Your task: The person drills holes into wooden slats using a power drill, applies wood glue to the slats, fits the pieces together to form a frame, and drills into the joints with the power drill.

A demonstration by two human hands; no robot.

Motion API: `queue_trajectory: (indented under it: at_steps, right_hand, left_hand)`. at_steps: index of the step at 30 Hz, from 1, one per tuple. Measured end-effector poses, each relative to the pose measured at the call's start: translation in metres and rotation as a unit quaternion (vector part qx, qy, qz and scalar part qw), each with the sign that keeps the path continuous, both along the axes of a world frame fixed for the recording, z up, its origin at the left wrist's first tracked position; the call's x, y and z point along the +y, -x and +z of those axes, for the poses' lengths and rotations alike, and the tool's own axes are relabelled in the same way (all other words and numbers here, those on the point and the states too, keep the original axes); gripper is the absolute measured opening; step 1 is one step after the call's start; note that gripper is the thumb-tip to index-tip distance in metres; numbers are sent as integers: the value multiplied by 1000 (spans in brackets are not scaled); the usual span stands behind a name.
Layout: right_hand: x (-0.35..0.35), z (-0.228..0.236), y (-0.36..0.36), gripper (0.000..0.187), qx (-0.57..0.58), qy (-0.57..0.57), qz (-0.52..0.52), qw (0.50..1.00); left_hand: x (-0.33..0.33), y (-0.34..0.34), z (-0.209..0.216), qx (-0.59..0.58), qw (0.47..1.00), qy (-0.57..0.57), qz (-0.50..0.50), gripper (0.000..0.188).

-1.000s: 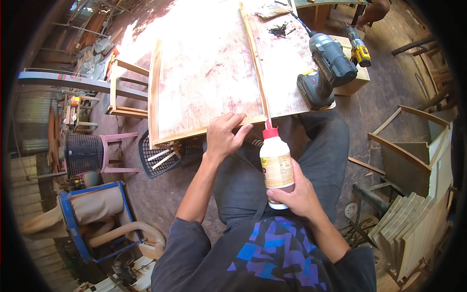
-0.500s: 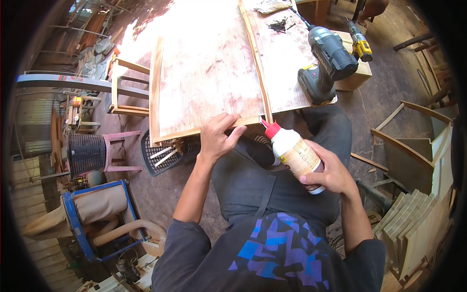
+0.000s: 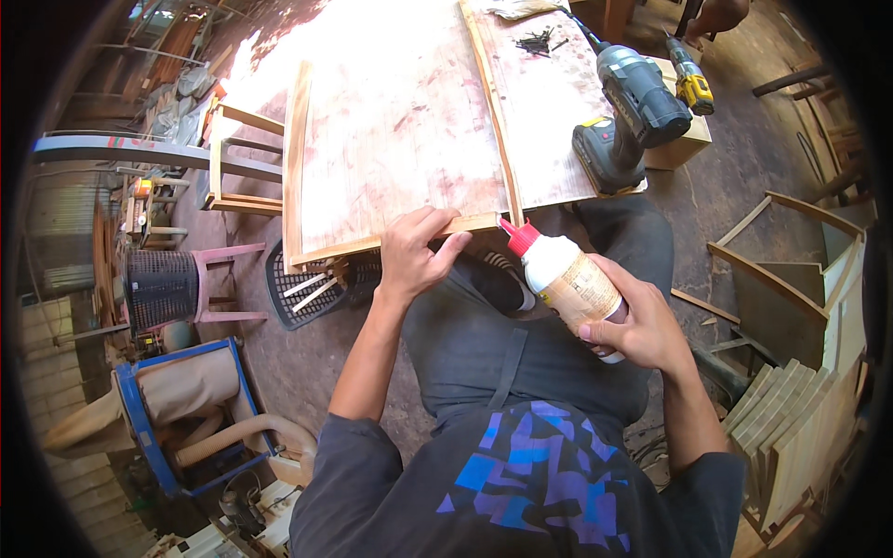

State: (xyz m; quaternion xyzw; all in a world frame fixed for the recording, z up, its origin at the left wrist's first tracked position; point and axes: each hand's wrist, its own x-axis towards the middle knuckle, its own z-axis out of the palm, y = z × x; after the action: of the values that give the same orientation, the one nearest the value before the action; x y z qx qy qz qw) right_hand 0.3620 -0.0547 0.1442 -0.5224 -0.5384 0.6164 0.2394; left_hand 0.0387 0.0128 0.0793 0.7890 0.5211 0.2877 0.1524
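Note:
My right hand (image 3: 642,321) wraps round a white glue bottle (image 3: 569,284) with a red cap, tilted so its nozzle meets the end of a thin wooden strip (image 3: 476,222). That strip runs along the near edge of a stained work board (image 3: 400,139). My left hand (image 3: 416,256) is closed over the strip, with the thumb on the near side. At its left end the strip meets another wooden strip (image 3: 298,153) running away from me. A third strip (image 3: 491,107) lies lengthwise on the board, its near end close to the nozzle.
A cordless impact driver (image 3: 642,98) stands at the board's right edge, near dark screws (image 3: 539,43). Beyond is a yellow drill (image 3: 690,82) on a wooden box. A black plastic basket (image 3: 312,296) sits below the board. Curved wooden pieces (image 3: 791,418) lean at the right.
The bottle has tilted slightly and shifted a little, with its nozzle still at the strip's end. My left hand stays on the strip.

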Motion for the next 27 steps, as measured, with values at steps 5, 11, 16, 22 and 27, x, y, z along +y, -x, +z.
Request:
queue_trajectory:
  at_steps: [5,11,16,22,27]
  right_hand:
    - [0,0,0,69,5,8,-1,1000]
    - [1,-1,1,68,8,37,-20,999]
    - [-3,-9,-1,70,-6,-5,-4,1000]
    - [-2,-17,-5,78,-2,-5,10,1000]
    - [1,-19,-12,84,-57,-71,28,995]
  left_hand:
    - [0,0,-1,9,1000,-9,-3,23]
    - [-1,1,-1,12,1000,-9,-1,24]
    - [-1,0,2,11,1000,-15,-4,25]
    - [-1,1,1,6,1000,-11,-7,25]
    - [-1,2,0,8,1000,-11,-7,25]
